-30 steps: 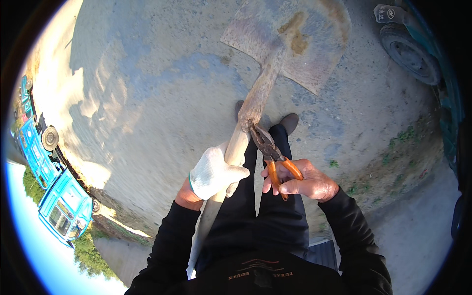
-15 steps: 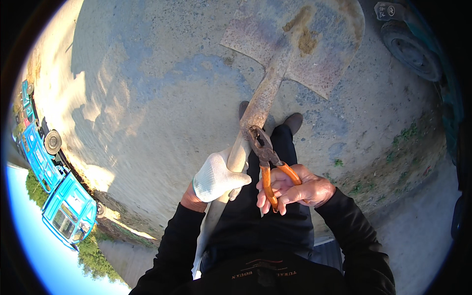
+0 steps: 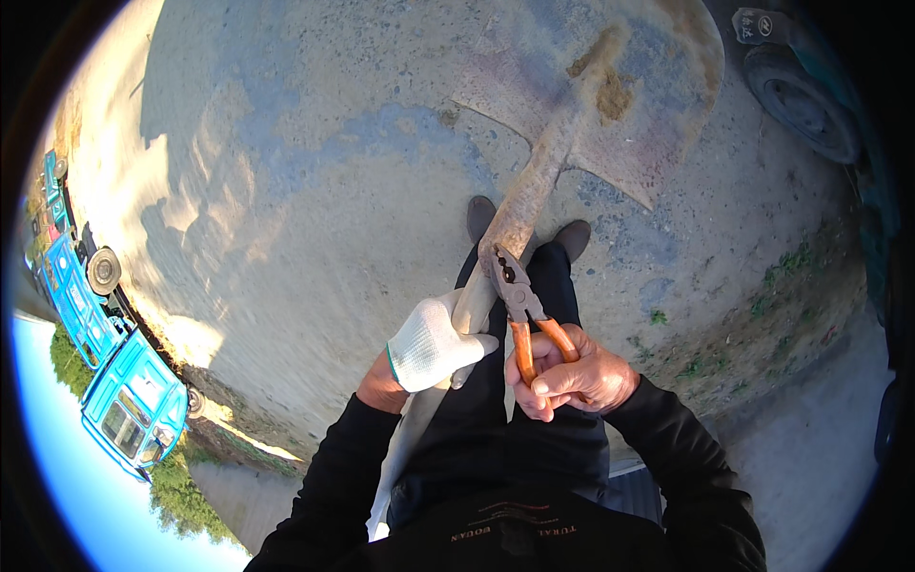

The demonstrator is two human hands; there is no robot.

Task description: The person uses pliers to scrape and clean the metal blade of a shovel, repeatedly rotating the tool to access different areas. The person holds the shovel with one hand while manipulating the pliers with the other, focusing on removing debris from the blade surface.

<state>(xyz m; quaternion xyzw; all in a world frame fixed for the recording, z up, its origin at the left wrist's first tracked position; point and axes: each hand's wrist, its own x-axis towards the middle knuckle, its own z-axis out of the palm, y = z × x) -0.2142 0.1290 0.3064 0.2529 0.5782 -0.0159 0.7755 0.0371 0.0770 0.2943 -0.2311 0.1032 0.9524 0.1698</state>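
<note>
- Over the last half second, the orange-gripped combination pliers (image 3: 520, 303) have narrowed: their grips stand closer together than before, and the jaws, spread wider then, now leave only a slim toothed gap.
- The bare right hand (image 3: 579, 377) has gathered in with them, its fingers curled round both grips, thumb across.
- The gloved left hand (image 3: 437, 346) keeps its wrap on the wooden shovel shaft (image 3: 474, 307), just below the joint.
- Ahead of both hands, the rusty metal socket (image 3: 522, 212) runs up to the broad shovel blade (image 3: 658, 143), which has swung slightly toward the right-hand side; dried dirt (image 3: 615, 98) clings to it.
- The pliers' nose lies at the socket's lower end, ahead of the right hand; whether the jaws pinch anything there, I cannot tell.
- As I judge it, the narrowing means squeezing effort is being applied at this joint, with the left hand steadying the shaft; no loosened or detached piece shows.
</note>
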